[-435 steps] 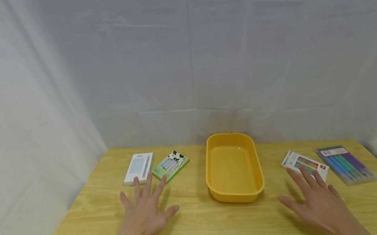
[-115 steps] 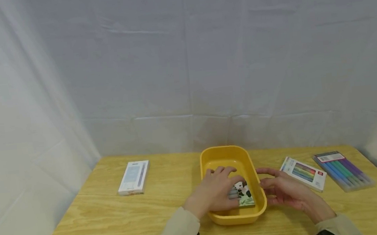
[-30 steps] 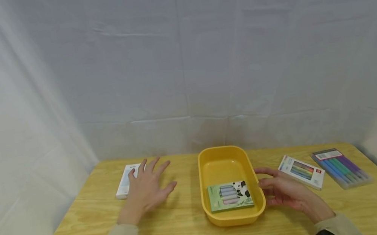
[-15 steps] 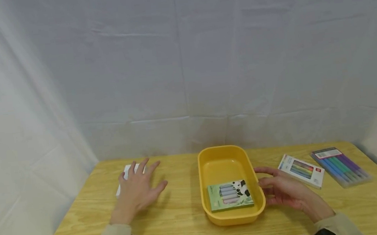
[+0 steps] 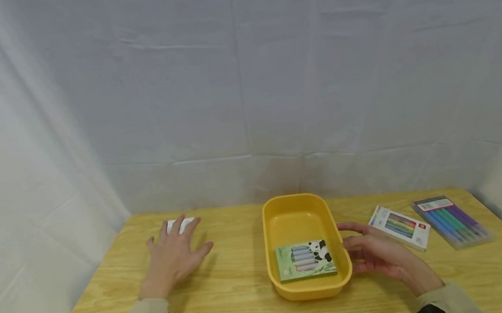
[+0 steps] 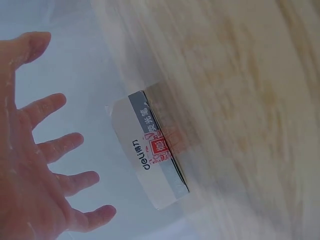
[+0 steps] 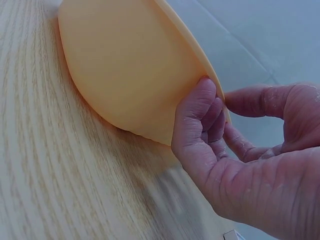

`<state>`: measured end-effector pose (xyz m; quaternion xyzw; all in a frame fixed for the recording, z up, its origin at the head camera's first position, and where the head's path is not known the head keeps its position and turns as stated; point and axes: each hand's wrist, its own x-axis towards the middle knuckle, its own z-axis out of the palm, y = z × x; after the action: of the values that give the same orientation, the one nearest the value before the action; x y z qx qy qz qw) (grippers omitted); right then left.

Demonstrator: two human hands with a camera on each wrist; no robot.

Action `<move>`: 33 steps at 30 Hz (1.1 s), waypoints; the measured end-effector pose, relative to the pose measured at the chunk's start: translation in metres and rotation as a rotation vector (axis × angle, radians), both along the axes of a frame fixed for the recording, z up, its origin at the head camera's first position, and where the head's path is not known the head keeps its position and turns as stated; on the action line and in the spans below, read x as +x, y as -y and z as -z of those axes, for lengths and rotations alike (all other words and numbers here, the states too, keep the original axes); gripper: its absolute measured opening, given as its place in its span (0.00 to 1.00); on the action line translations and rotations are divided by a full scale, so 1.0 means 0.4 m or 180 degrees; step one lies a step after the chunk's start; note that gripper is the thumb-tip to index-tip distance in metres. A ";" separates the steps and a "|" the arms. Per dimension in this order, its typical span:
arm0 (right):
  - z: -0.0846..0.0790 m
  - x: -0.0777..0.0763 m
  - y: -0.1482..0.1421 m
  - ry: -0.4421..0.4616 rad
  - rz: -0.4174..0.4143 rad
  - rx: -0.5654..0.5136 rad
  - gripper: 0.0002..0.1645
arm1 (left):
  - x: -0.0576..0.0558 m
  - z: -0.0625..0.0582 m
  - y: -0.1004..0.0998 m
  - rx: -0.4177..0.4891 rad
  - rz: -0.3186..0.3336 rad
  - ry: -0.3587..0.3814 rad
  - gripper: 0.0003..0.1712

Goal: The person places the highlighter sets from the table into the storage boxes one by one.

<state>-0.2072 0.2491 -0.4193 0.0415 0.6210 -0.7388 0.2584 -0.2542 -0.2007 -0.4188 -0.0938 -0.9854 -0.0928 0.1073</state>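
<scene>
My left hand (image 5: 172, 257) hovers with spread fingers over a white box of highlighters (image 5: 185, 225), covering most of it in the head view. The left wrist view shows the box's printed end (image 6: 150, 147) apart from the fingertips (image 6: 102, 214). A yellow plastic tray (image 5: 279, 209) stands at the middle of the table. Inside its near half lies a green pen box with a panda picture (image 5: 305, 260). At the tray's right side, my right hand (image 5: 385, 254) holds the rim with bent fingers (image 7: 197, 107).
To the right lie a white box of coloured pens (image 5: 400, 227) and a clear pack of blue, green and purple pens (image 5: 452, 222). A white curtain (image 5: 245, 101) hangs behind the wooden table (image 5: 228, 299).
The green pen box has gone from the table into the tray, where my left hand was on it. Since then that hand has moved left over the white box. My right hand stays at the tray.
</scene>
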 end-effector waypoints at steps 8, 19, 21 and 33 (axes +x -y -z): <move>0.004 0.000 0.001 -0.0004 -0.0005 0.0020 0.45 | -0.007 0.012 0.021 -0.0007 -0.0127 0.0073 0.42; 0.006 0.000 0.001 -0.0013 0.0023 0.0050 0.45 | -0.013 0.008 0.033 -0.0027 -0.0252 0.0544 0.47; 0.006 0.000 0.001 -0.0018 0.0028 0.0053 0.45 | -0.015 0.008 0.034 -0.0014 -0.0266 0.0606 0.47; 0.006 -0.001 -0.001 -0.0032 -0.0015 -0.0060 0.44 | -0.031 0.018 0.022 0.0089 -0.0310 0.0841 0.44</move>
<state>-0.2075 0.2497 -0.4216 0.0338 0.6154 -0.7442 0.2574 -0.2665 -0.2096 -0.4260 -0.0313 -0.9930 -0.1128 -0.0177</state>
